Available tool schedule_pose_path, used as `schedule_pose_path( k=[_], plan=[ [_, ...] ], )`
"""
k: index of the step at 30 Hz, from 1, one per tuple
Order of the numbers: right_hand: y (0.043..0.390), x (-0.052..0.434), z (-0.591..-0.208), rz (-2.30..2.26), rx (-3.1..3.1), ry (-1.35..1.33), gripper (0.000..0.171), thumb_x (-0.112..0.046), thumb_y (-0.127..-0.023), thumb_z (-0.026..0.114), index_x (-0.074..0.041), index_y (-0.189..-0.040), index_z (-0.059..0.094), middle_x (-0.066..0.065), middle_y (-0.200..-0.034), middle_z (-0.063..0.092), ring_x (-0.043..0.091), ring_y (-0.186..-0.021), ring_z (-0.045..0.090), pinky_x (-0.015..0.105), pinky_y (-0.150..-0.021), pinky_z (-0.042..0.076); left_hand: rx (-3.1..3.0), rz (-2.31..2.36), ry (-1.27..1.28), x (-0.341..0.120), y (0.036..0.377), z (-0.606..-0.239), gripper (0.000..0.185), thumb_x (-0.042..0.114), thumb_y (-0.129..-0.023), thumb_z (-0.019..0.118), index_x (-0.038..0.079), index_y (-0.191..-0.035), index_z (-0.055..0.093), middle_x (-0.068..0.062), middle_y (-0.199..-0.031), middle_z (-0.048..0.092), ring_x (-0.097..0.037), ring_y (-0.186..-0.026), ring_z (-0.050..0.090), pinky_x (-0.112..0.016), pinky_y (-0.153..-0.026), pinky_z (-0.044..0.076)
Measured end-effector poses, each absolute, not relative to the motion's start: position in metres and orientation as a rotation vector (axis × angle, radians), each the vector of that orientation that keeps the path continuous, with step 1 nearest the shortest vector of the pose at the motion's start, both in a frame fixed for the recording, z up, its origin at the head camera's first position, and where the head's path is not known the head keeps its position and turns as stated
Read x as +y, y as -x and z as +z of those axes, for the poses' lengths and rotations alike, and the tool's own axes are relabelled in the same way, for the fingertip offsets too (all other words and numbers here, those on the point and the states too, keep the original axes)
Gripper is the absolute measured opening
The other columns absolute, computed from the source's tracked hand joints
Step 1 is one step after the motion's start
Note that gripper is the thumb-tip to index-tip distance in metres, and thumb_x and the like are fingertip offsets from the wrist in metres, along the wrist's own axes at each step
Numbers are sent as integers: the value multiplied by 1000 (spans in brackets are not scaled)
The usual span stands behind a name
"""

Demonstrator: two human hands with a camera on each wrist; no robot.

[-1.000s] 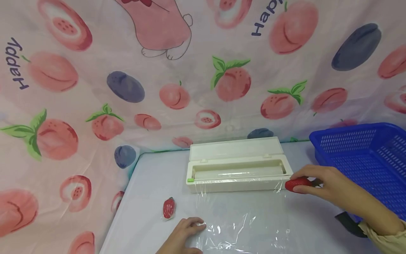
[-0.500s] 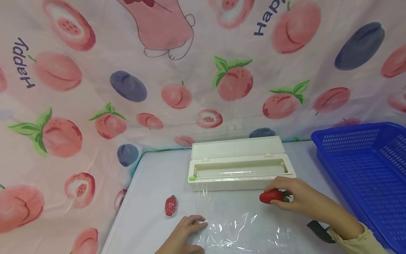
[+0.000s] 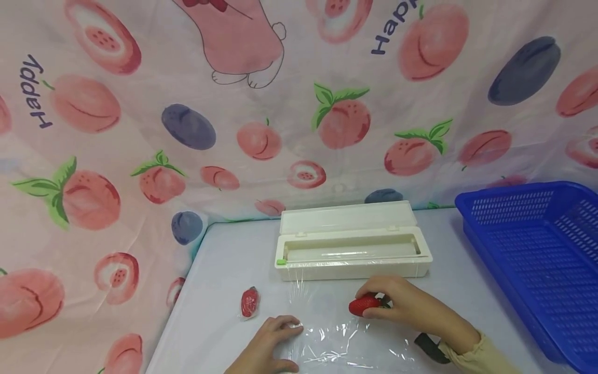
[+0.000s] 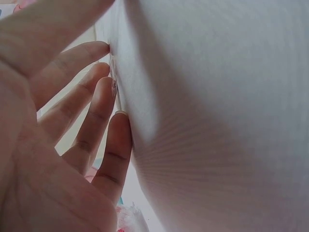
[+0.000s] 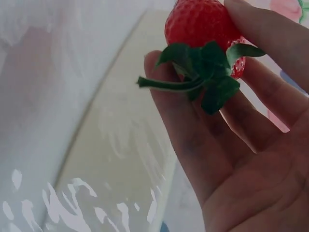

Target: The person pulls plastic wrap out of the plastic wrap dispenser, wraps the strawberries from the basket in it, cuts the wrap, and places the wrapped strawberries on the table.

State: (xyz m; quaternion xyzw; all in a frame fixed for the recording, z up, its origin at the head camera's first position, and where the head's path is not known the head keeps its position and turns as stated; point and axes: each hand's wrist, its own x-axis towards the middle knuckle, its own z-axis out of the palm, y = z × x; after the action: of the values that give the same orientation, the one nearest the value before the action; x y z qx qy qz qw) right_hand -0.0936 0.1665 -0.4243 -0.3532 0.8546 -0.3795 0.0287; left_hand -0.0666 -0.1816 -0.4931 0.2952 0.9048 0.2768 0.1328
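Note:
My right hand [image 3: 379, 304] pinches a red strawberry [image 3: 363, 305] with a green stem, just above the sheet of clear cling film [image 3: 345, 332] pulled out across the table. The right wrist view shows the strawberry [image 5: 203, 24] between thumb and fingers [image 5: 193, 130]. Near the table's front edge my left hand [image 3: 273, 340] presses the film's left corner down with straight fingers [image 4: 104, 113]. The film runs from a cream dispenser box [image 3: 352, 249] whose lid stands open. A second strawberry wrapped in film [image 3: 249, 303] lies left of the sheet.
A blue plastic basket [image 3: 537, 259] stands at the right. A pink fruit-print cloth [image 3: 187, 130] hangs behind and to the left of the white table [image 3: 233, 259]. A dark object [image 3: 427, 347] lies by my right sleeve.
My right hand has carried the strawberry leftward and toward me, from beside the dispenser's right end to over the film. The left hand stays pressed on the film.

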Motion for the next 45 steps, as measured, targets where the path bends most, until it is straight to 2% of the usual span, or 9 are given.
schedule_pose_path(
  k=[14, 23, 33, 37, 45],
  plan=[
    [92, 135, -451, -1110, 2515, 954, 20, -27, -84, 80, -20, -101, 72, -13, -98, 68, -1, -85, 55, 23, -75, 52, 2617, 796, -792, -182, 66, -496, 67, 40, -73, 86, 20, -133, 64, 7, -133, 55, -15, -120, 47, -34, -105, 46],
    [93, 131, -465, -1095, 2483, 918, 21, -28, -84, 79, -20, -102, 72, -15, -96, 67, -2, -85, 55, 23, -76, 52, 2568, 790, -671, -180, 66, -491, 66, 42, -74, 85, 27, -134, 63, 10, -134, 54, -15, -121, 46, -38, -106, 46],
    [94, 129, -475, -1106, 2432, 884, 22, -27, -85, 79, -17, -103, 72, -16, -92, 66, -3, -81, 56, 22, -74, 52, 2581, 791, -704, -180, 65, -491, 66, 43, -74, 84, 25, -134, 63, 8, -134, 54, -17, -122, 46, -38, -106, 46],
    [93, 130, -476, -1071, 2478, 878, 23, -29, -84, 79, -19, -103, 72, -16, -96, 66, -2, -84, 55, 23, -76, 52, 2582, 787, -697, -179, 65, -491, 66, 43, -75, 84, 26, -134, 63, 9, -134, 54, -16, -122, 46, -38, -107, 46],
    [87, 135, -467, -952, 2674, 915, 39, -42, -86, 75, -15, -113, 70, -11, -107, 61, 4, -94, 54, 29, -85, 53, 2601, 783, -735, -178, 67, -491, 65, 43, -76, 84, 25, -135, 63, 8, -133, 54, -16, -120, 47, -36, -105, 47]
  ],
)
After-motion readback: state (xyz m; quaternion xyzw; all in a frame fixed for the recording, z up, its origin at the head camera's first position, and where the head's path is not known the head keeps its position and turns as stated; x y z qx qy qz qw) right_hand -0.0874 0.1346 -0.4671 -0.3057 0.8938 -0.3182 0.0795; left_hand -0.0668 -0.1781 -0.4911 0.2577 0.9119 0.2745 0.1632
